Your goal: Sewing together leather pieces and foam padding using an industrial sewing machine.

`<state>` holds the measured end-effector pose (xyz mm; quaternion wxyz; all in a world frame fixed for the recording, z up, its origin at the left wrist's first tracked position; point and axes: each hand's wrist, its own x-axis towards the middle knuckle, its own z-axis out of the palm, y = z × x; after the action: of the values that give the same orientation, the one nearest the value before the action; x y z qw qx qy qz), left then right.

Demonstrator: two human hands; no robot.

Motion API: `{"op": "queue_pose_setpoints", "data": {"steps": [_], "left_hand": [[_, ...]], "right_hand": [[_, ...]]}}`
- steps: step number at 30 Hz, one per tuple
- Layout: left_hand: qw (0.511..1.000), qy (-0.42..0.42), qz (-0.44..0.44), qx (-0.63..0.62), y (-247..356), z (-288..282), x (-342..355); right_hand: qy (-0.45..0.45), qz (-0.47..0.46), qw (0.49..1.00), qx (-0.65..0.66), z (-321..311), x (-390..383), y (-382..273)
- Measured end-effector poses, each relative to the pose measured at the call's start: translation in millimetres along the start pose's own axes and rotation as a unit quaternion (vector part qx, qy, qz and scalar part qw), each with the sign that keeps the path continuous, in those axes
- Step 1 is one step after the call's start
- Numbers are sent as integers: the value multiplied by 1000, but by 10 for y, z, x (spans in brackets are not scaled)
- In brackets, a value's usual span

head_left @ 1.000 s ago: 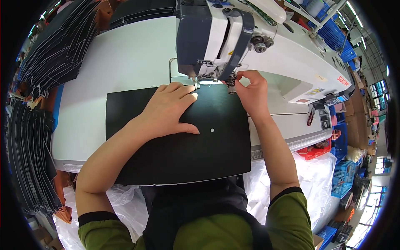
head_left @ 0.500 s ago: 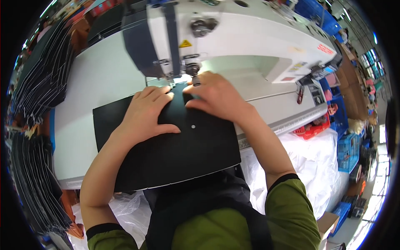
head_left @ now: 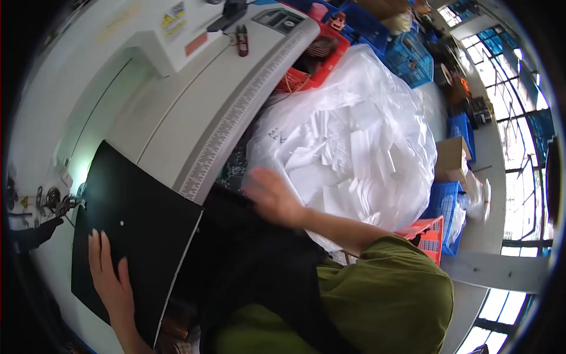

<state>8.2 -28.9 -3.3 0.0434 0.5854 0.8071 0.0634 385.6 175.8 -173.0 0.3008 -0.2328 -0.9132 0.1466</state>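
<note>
A black, flat panel (head_left: pixel 150 236) with a white-edged border and a small white dot lies on the white bed of a sewing machine (head_left: pixel 112 44). Its far left part reaches the lit presser-foot area (head_left: pixel 78 202). My left hand (head_left: pixel 112 286) rests flat on the panel, fingers stretched out, below the dot. Off the panel, my right hand (head_left: pixel 274 199) is smeared by motion beside the near edge of a large clear plastic bag (head_left: pixel 377 159) filled with white pieces; its fingers cannot be made out.
A ruler strip (head_left: pixel 236 112) runs along the machine table's edge. Small red-handled snips (head_left: pixel 242 42) lie on the tabletop near a control panel (head_left: pixel 282 21). Beyond stand a red basket (head_left: pixel 324 68), blue crates (head_left: pixel 410 59) and a cardboard box (head_left: pixel 451 159).
The view has swung to the right. My right hand has left the panel by the needle and moved toward the plastic bag. My left hand stays on the panel.
</note>
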Motion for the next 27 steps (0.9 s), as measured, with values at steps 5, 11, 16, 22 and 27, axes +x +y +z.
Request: {"op": "queue_pose_setpoints", "data": {"steps": [5, 11, 16, 22, 27], "left_hand": [[995, -30, 81, -45, 409, -108, -391], [997, -25, 39, -61, 530, -83, -659], [994, -29, 30, -103, 562, -164, -669], [992, 19, 24, -126, 533, -67, -644], [989, 58, 29, -129, 574, -23, -643]], "right_hand": [[-270, 421, 857, -119, -380, -1484, 1353], [-359, 354, 833, -226, -201, -1667, 1248], [-364, 346, 860, -95, -397, -1865, 1566], [-420, 339, 834, -118, -723, -1615, 1712], [-340, 367, 858, -119, -684, -1512, 1611]]}}
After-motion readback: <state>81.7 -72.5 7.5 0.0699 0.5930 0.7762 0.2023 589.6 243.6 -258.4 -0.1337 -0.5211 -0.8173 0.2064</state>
